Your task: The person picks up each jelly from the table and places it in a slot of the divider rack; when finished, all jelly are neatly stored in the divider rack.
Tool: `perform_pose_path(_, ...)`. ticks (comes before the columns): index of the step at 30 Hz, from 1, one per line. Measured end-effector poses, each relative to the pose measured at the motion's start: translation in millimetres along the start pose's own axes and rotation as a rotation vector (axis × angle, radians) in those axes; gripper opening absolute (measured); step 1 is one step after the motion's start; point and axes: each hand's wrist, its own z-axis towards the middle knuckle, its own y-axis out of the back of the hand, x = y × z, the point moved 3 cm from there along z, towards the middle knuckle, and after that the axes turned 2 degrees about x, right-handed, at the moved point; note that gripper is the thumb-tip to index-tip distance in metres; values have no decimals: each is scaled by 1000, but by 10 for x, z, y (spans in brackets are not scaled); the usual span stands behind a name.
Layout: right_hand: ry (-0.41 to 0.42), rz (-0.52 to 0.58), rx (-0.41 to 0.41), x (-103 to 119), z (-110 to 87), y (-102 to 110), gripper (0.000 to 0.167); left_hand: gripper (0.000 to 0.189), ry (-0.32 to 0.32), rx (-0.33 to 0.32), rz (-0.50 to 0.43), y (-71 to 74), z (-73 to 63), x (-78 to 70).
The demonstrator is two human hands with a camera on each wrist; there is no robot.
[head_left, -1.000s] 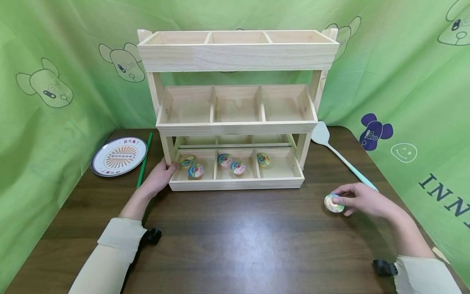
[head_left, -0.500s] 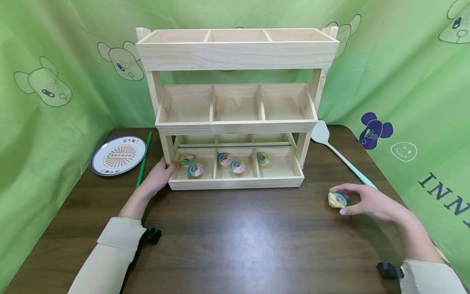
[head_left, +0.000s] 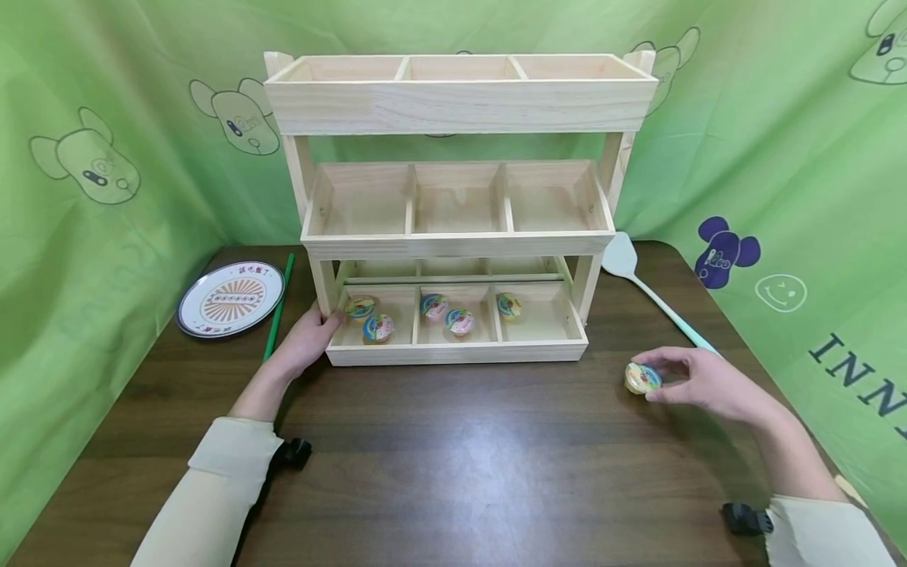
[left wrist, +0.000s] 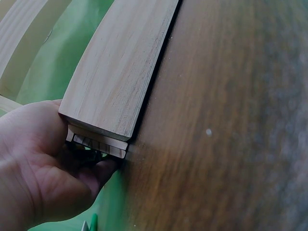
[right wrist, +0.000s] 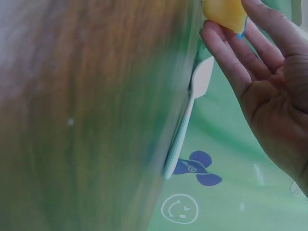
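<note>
A three-tier wooden rack (head_left: 457, 250) stands on the table. My left hand (head_left: 306, 340) grips the left end of its bottom tray; in the left wrist view the hand (left wrist: 43, 168) curls round the tray's end corner, and some fingertips are hidden behind the wood. Over the table to the right of the rack, my right hand (head_left: 705, 383) pinches a small jelly cup (head_left: 641, 379) with a printed lid. Its yellow body (right wrist: 225, 13) shows between thumb and fingers in the right wrist view. Several similar jelly cups (head_left: 378, 328) lie in the bottom tray's three compartments.
A white patterned plate (head_left: 231, 300) lies at the back left, with a green stick (head_left: 276, 319) beside it. A pale blue spatula (head_left: 666, 305) lies along the right side, behind my right hand. Green printed cloth (head_left: 815, 157) surrounds the table.
The jelly cup turned in my right fingers, its lid tilting differently, and the hand shifted slightly within the same area. My left hand stayed at the rack.
</note>
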Motion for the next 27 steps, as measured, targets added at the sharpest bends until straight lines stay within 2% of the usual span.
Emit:
perform_pose_path(3, -10, -20, -22, 42, 25, 18, 52, 62, 7, -1, 4, -1, 3, -17)
perform_pose_path(6, -10, -34, -48, 89, 66, 38, 50, 64, -2, -8, 9, 7, 86, 123)
perform_pose_path(8, -4, -38, -67, 126, 96, 49, 48, 64, -10, -10, 11, 6, 93, 140)
perform_pose_path(17, 18, -4, -114, 318, 241, 70, 48, 65, -19, -18, 10, 3, 67, 123)
perform_pose_path(27, 53, 1, -117, 494, 437, 51, 48, 65, -18, -17, 8, -7, 71, 140)
